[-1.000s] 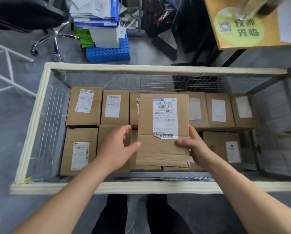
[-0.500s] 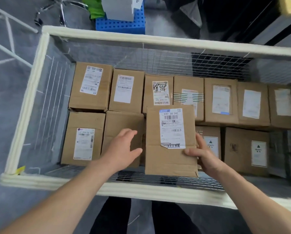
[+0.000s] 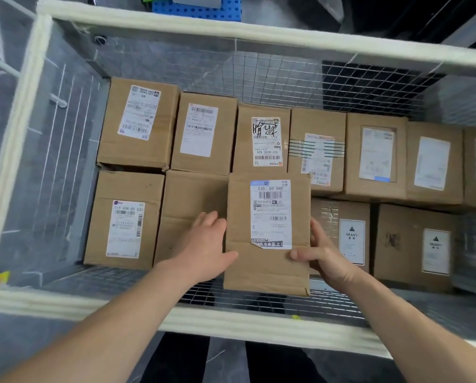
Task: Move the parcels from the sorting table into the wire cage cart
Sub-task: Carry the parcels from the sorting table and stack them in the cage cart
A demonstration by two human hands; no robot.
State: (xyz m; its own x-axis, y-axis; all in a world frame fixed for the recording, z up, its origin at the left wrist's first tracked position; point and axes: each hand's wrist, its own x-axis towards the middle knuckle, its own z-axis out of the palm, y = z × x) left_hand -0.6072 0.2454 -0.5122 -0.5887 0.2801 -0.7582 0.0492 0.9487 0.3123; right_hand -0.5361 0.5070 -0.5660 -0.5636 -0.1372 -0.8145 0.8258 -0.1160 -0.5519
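I hold a brown cardboard parcel (image 3: 267, 261) with a white barcode label between both hands, low inside the wire cage cart (image 3: 176, 26). My left hand (image 3: 201, 250) presses its left side, thumb on the top face. My right hand (image 3: 322, 255) grips its right side, thumb on top. The parcel sits in the near row, between an unlabelled box (image 3: 190, 197) and a box marked HEAVY (image 3: 350, 239). Whether it rests on the cart floor I cannot tell. Several other labelled boxes fill the far row (image 3: 203, 131).
The cart has white padded rims and wire mesh walls (image 3: 300, 78). A labelled box (image 3: 123, 219) stands at the near left and another HEAVY box (image 3: 416, 244) at the near right. A blue crate (image 3: 201, 6) lies on the grey floor beyond the cart.
The parcel has gone down and forward into the near row of the cart, both hands still on it. My view has tilted further down over the cart.
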